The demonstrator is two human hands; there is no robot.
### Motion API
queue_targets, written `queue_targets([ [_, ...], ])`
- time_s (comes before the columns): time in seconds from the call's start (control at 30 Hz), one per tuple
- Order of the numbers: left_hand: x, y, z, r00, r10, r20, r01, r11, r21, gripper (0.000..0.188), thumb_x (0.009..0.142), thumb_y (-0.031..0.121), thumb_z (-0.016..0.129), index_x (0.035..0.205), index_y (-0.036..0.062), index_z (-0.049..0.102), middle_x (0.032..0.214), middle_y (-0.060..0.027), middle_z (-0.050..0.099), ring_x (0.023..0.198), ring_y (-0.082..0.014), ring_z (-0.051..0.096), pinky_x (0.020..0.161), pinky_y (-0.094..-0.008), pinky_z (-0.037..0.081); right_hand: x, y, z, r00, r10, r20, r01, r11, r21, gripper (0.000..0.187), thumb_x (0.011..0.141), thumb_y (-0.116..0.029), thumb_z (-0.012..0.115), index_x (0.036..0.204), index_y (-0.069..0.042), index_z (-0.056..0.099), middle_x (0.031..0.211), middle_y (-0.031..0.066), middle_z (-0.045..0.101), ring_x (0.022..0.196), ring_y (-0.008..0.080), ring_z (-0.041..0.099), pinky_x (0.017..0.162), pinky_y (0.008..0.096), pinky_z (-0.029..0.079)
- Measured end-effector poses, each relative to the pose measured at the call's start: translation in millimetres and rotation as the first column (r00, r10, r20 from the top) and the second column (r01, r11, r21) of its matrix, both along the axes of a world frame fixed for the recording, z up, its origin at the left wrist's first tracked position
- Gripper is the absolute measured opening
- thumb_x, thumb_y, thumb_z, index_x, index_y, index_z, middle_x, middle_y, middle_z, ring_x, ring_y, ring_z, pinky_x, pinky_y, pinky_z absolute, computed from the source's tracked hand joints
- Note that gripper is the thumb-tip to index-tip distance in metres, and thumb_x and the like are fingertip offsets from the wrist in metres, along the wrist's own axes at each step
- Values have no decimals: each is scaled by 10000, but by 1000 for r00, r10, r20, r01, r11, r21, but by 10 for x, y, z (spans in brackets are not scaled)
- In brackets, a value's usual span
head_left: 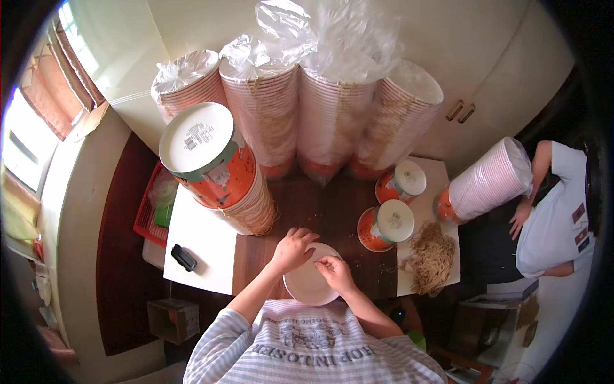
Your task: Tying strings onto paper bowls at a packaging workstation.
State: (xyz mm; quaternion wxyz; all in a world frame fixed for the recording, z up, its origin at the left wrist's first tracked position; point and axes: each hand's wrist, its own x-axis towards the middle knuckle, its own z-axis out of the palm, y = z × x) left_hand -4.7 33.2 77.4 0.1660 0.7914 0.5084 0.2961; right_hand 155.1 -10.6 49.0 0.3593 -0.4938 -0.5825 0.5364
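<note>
A plain white round piece (307, 293), like the base or lid of a paper tub, is close in front of my body at the table's near edge. My left hand (293, 251) lies over its far left rim, fingers stretched out to the right. Over its right half, my right hand (335, 274) has thumb and fingertips pinched together. Whatever is between them, if anything, is too small to make out. The sides under the white piece are hidden from above.
An upturned orange and green tub (220, 176) tops a stack at left, near a black object (184, 258). Tall plastic-wrapped tub stacks (336, 115) line the back. Two small tubs (394, 221), a tan string heap (432, 259) and a wrapped stack (487, 182) are right, beside another person (556, 211).
</note>
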Motion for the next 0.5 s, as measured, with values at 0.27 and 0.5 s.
queue_targets([
  [0.27, -7, -99, -405, 994, 85, 67, -64, 960, -271, 159, 740, 169, 552, 838, 55, 601, 788, -126, 582, 727, -294, 575, 647, -376, 476, -90, 54, -184, 955, -203, -216, 115, 926, -360, 121, 835, -105, 526, 838, -3, 591, 770, 15, 586, 739, 75, 533, 697, 205, 419],
  [0.5, -31, -429, -353, 938, 259, 230, -138, 889, -437, 160, 738, 118, 571, 866, 23, 584, 760, -153, 568, 670, -283, 577, 608, -351, 476, -133, 114, -384, 956, -110, 272, 85, 991, 101, 127, 786, -129, 563, 803, -11, 606, 697, 91, 626, 622, 136, 601, 562, 260, 455],
])
